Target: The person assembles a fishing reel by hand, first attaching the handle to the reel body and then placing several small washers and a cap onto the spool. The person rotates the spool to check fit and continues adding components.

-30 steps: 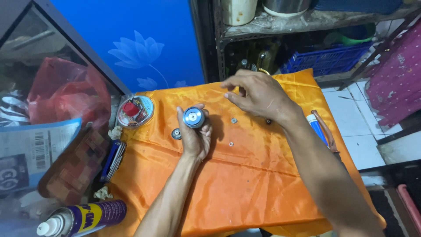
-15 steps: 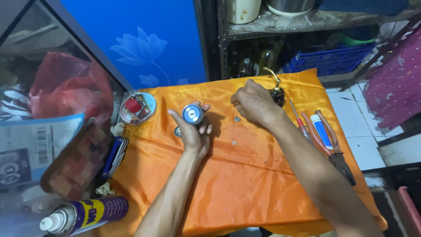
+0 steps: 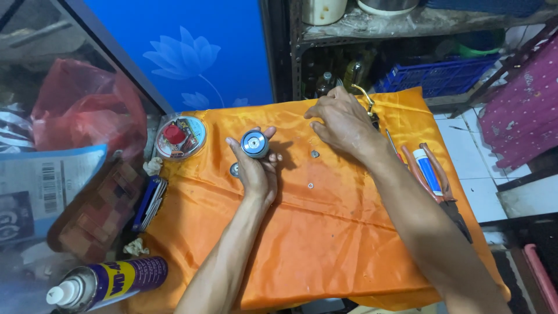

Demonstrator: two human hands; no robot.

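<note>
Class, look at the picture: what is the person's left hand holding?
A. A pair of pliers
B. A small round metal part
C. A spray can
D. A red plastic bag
B: the left hand grips a round metal part by its fingertips above the orange cloth.

The right hand (image 3: 343,122) lies palm down on the orange satin cloth (image 3: 325,232), so whatever sits under its fingers (image 3: 317,110) is hidden. The small round metal part (image 3: 234,170) is half covered by the left hand (image 3: 258,171). The blue and yellow spray can (image 3: 110,282) is cut off at the bottom edge. The two tiny silver pieces (image 3: 314,154) are too small to identify.
</note>
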